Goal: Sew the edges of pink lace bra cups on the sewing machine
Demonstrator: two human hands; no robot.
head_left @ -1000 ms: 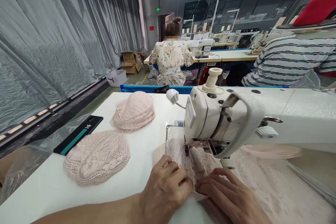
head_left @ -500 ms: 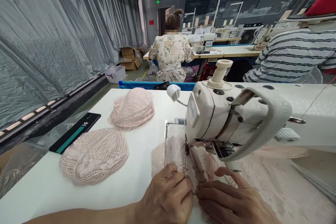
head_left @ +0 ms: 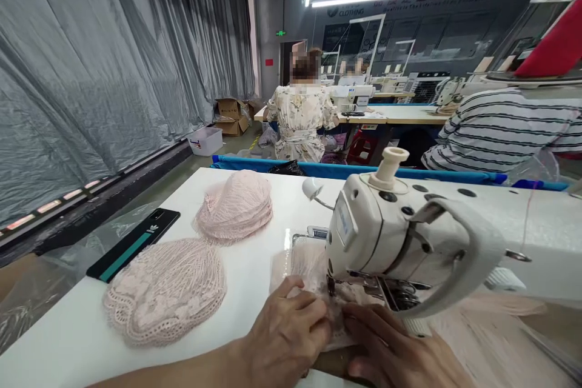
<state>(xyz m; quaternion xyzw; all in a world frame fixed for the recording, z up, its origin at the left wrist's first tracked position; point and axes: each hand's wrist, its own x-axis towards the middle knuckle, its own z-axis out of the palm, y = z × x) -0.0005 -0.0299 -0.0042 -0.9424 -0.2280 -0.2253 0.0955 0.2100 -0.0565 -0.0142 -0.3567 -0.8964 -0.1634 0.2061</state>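
Note:
My left hand (head_left: 286,333) lies with curled fingers on a piece of pale pink lace (head_left: 302,267) that runs under the needle of a white sewing machine (head_left: 409,236). My right hand (head_left: 395,351) presses the same lace from the right, just in front of the presser foot, fingers close together. Both hands meet at the lace below the machine head. The fingertips partly hide the fabric edge.
Two stacks of pink lace cups, a near lace stack (head_left: 166,291) and a far lace stack (head_left: 236,206), sit on the white table (head_left: 77,339) at left. A black phone (head_left: 134,244) lies near the left edge. Beyond, a person in a floral dress (head_left: 300,115) and one in a striped shirt (head_left: 500,130) work at other tables.
My hands have stayed on the lace and shifted slightly toward the needle. The view has tilted, bringing the machine head lower and to the right.

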